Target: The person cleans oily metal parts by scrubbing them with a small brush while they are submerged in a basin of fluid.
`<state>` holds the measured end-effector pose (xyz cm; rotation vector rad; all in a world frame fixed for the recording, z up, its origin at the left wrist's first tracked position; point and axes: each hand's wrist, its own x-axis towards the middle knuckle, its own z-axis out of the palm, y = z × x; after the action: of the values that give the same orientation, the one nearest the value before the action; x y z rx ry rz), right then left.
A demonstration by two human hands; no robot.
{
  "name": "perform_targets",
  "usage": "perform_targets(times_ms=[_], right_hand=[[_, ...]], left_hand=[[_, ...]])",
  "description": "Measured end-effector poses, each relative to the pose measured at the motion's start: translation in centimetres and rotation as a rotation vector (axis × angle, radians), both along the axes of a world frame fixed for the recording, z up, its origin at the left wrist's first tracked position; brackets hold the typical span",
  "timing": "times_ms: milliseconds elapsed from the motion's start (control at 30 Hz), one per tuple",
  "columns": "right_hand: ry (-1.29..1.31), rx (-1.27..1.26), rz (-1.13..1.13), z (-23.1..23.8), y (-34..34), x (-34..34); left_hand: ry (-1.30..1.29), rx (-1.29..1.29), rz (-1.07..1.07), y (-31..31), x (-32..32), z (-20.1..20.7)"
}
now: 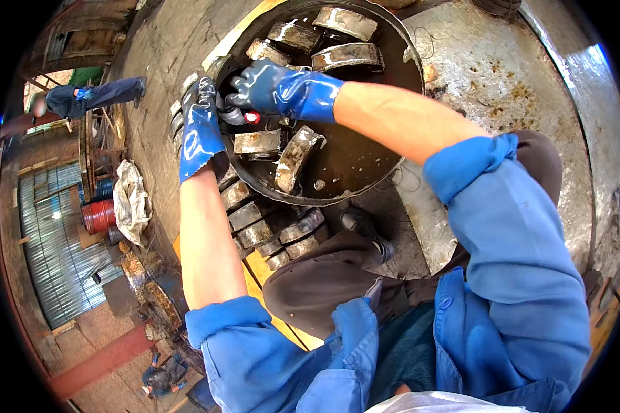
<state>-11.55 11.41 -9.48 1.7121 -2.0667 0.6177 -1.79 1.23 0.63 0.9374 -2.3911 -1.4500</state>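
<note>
a workshop: grimy curved parts, red drum, corrugated sheeting.

1. Tub: dark grey; its liquid is a murky brown.
2. Blocks in the tub: grey, with brown and black patches.
3. Left glove and right glove, at the tub: blue, darker toward the fingers.
4. Sheet, right of the tub: pale grey, rusty brown spots.
5. Sack, left of the tub: dirty white.

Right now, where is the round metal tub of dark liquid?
The tub sits upper-centre in the head view, the blue-gloved left hand at its left rim.
</note>
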Motion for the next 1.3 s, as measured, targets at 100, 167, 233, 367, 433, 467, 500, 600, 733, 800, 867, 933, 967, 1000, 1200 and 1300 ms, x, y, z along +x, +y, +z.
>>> perform_targets(times_ms=[100, 167, 233, 367, 433, 467, 500, 600, 733, 800, 867, 933, 967, 1000, 1200, 1300], right_hand=[[-0.553, -0.133, -0.157, -1.1, -0.2, 3.0], [-0.92, -0.558, -0.325, -2.6, -1.9, 3.7], [-1.344, -0.589, -0.499, -1.8, -3.3, 4.3], [-1.562, -0.34, -0.479, -1.5, -2.0, 3.4], [-1.908, -0.286, -0.496, 0.0, -0.3, 3.5], [-2.149, -0.552, -0.423, 0.8, 1.0, 4.8], [-2.379, -0.833, -0.324, 0.7, -0.3, 5.0], [-2.657, -1.423, -0.17, -1.8, -2.8, 4.3], [-2.911, -1.706, 0.247, -2.4, -5.1, 3.6], [-2.936, -1.611, 0.287, -2.2, -5.4, 4.2], [-2.928, -1.293, 0.142, -2.3, -5.0, 4.4], [-2.788, -1.289, 0.386, -3.6, -5.1, 3.6], [-2.623, -1.176, 0.396, -4.1, -4.8, 2.9], [-2.437, -1.082, 0.405, -5.0, -4.7, 1.5], [-1.186, -0.466, 0.054, -4.6, -1.6, -2.0], [-0.944, -0.115, 0.058, -0.1, 0.7, 0.2]], left_hand=[[0.056, 0.084, 0.015, 0.0, 1.0, -0.5], [0.053, 0.114, 0.018, 1.0, 0.2, 0.4], [0.075, 0.145, 0.024, 0.7, 0.2, 0.2], [0.026, 0.116, 0.058, -0.7, -0.1, -0.5], [-0.137, -0.084, 0.056, 1.8, 0.3, 1.1], [-0.109, -0.105, 0.041, -0.1, 0.5, 0.4], [-0.075, -0.135, 0.027, -2.9, 1.1, -0.3], [-0.005, 0.051, 0.041, 0.6, -0.2, 0.4], [-0.123, -0.002, 0.143, 2.5, -0.4, 1.8], [-0.102, -0.018, 0.102, 1.5, 0.1, 1.3], [-0.084, 0.01, 0.083, -0.1, 1.0, 0.4], [-0.046, -0.008, 0.032, 0.1, 0.5, 0.3], [-0.053, -0.033, 0.021, 0.7, 0.3, 0.5], [-0.05, -0.063, -0.007, 1.4, -0.5, 0.9], [-0.043, -0.121, -0.055, 5.6, -1.1, 2.6], [-0.064, -0.603, -0.209, -1.7, 1.9, -0.4]])
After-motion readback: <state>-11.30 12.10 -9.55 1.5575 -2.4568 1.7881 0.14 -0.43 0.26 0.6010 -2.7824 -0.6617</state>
